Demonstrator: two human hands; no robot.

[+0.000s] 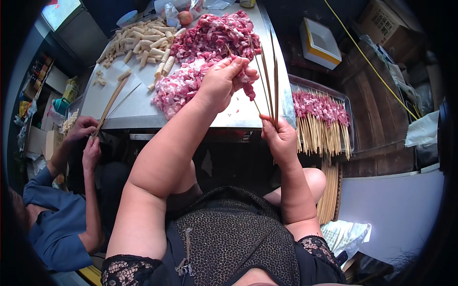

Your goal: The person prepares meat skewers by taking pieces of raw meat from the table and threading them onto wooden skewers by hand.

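Observation:
My left hand [223, 80] pinches raw meat chunks on a thin skewer, just above the table. Threaded meat [248, 92] shows below my fingers, and the skewer's tip pokes out above them. My right hand [281, 137], at the table's front edge, grips the lower end of that skewer. It also holds several bare skewers [276, 84] that fan upward. Behind my left hand lies a heap of dark red meat pieces [214, 35]. A paler, fattier heap [177, 84] spreads beside my left forearm. Both heaps rest on the metal-topped table [143, 116].
Pale cylindrical food pieces [152, 39] cover the table's far left. At left, a co-worker's hands [89, 137] hold skewers [114, 94], one tipped with such a piece. To the right, a metal tray [352, 139] bears many meat skewers [320, 111], near bare sticks [327, 196] and a foam box [320, 43].

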